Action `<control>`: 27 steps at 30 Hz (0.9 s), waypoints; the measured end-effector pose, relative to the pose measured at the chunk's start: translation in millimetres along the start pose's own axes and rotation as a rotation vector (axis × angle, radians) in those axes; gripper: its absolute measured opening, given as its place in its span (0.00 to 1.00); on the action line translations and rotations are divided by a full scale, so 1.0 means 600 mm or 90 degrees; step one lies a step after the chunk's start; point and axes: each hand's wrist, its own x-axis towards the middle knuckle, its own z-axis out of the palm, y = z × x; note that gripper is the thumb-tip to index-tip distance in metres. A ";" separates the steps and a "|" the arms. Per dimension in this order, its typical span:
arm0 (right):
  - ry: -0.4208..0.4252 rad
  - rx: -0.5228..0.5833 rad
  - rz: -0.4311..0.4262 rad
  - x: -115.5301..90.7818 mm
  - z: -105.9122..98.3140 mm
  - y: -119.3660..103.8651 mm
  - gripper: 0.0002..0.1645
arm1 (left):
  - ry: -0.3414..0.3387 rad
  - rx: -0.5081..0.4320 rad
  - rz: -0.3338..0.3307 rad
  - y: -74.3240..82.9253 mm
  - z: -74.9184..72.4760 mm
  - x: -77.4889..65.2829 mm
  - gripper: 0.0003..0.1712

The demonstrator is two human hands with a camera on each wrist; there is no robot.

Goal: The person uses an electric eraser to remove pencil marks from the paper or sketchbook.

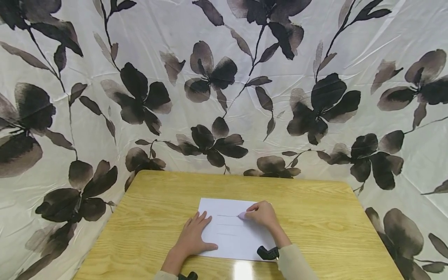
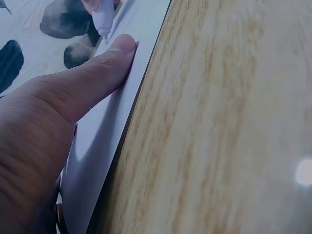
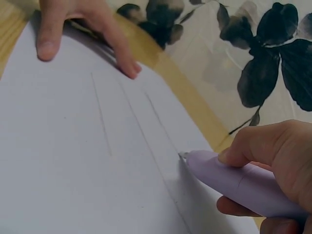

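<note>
A white sheet of paper (image 1: pixel 241 243) lies on the table with three thin grey lines across it. My right hand (image 1: pixel 263 213) pinches a thick lavender pen (image 3: pixel 231 180) between thumb and fingers. The pen's narrow tip meets the paper at the right end of the line farthest from me, as the right wrist view shows. My left hand (image 1: pixel 194 235) rests on the sheet's left side with fingers spread. In the left wrist view its thumb (image 2: pixel 100 70) lies straight along the paper near the front edge.
The wood-grain table (image 1: pixel 315 217) extends around the paper on all sides. Behind it hangs a white cloth (image 1: pixel 266 128) with dark flower prints. A black wrist device (image 1: pixel 267 253) sits at the right wrist, above the sheet's near right corner.
</note>
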 end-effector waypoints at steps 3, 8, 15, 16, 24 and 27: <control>-0.002 0.008 -0.010 0.003 0.004 0.000 0.09 | 0.003 0.000 0.000 -0.003 -0.001 0.000 0.60; 0.003 0.015 -0.021 0.005 0.009 0.002 0.11 | 0.006 -0.009 0.007 -0.005 -0.002 0.000 0.60; -0.003 0.016 -0.012 0.004 0.010 -0.001 0.09 | 0.010 -0.012 0.009 -0.006 0.004 -0.002 0.61; 0.000 0.014 -0.008 0.004 0.009 -0.002 0.09 | 0.011 -0.010 0.008 -0.006 0.004 -0.002 0.61; 0.006 0.008 0.015 0.003 0.007 -0.003 0.10 | 0.016 -0.012 0.008 -0.002 0.001 -0.004 0.60; 0.006 0.008 0.010 0.003 0.007 -0.002 0.10 | 0.019 -0.014 0.009 -0.001 0.000 -0.004 0.60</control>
